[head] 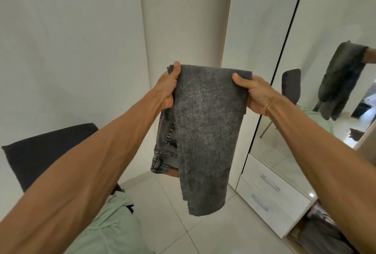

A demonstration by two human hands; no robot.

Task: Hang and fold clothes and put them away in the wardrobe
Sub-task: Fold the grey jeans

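Note:
A pair of grey washed jeans (207, 123) hangs folded over in front of me, held up at chest height. My left hand (167, 88) grips the fold at its left end, thumb on top. My right hand (253, 95) grips the right end the same way. The leg ends dangle toward the floor and the waistband with a pocket shows behind at the lower left. The wardrobe (284, 50) stands to the right with a mirrored door, and an open compartment (317, 231) at its foot holds folded clothes.
Two white drawers (270, 192) sit under the mirror. At the left a dark chair back (42, 152) rises above a pale green garment (109, 223). Pale floor tiles (183, 229) lie below; white walls are behind. The mirror reflects the jeans and a chair.

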